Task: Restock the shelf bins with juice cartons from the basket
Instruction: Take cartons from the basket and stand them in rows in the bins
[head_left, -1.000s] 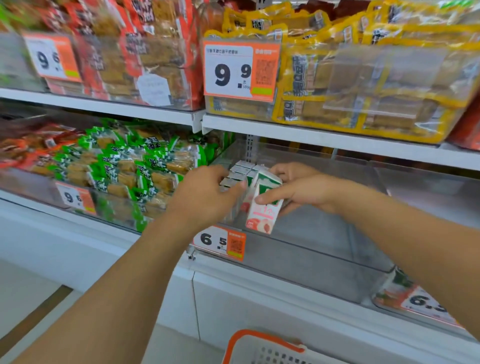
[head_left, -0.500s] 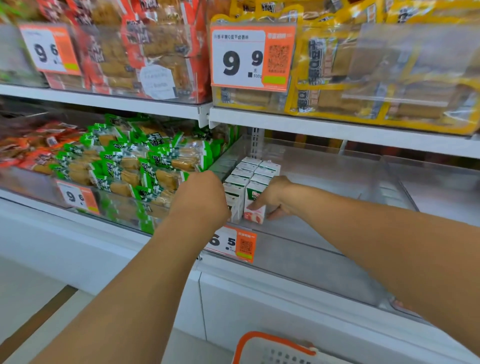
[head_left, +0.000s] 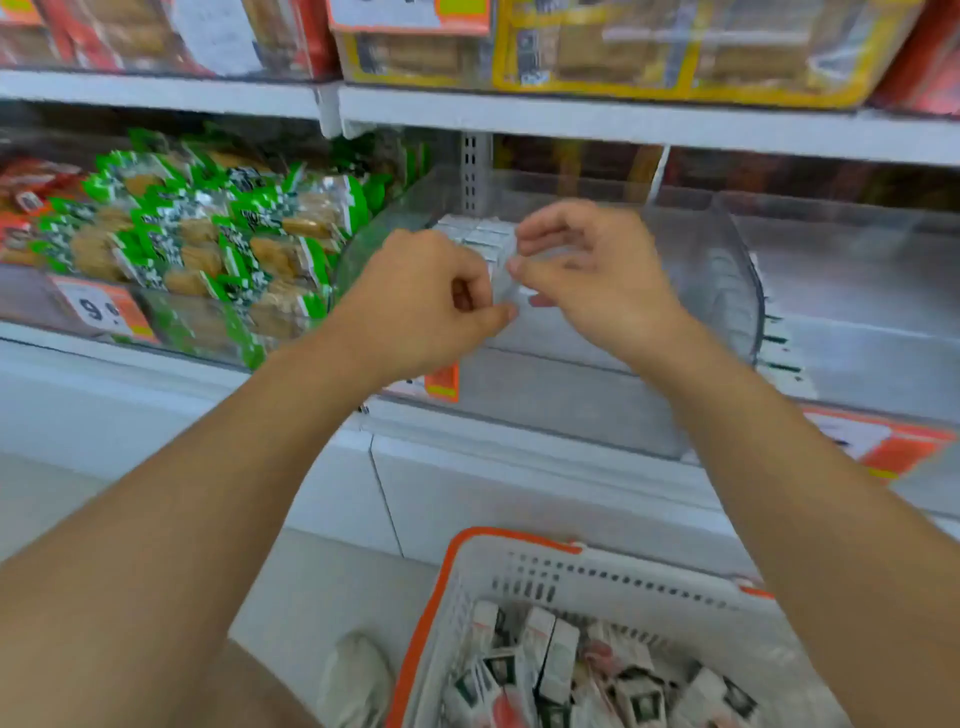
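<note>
Both hands, left (head_left: 415, 306) and right (head_left: 587, 270), hang loosely curled and seemingly empty-gripped before the binned cartons (head_left: 475, 234).

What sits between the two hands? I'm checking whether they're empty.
In the head view, the shelved juice cartons show in the gap between the left hand and right hand.

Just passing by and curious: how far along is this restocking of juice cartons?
Early on, it seems. Done: a small block of cartons stands at the left end of the clear bin, the rest of which looks bare. In hand: nothing clearly; the left hand and right hand hover with curled fingers just in front of those cartons. Left: the basket below holds many more.
</note>
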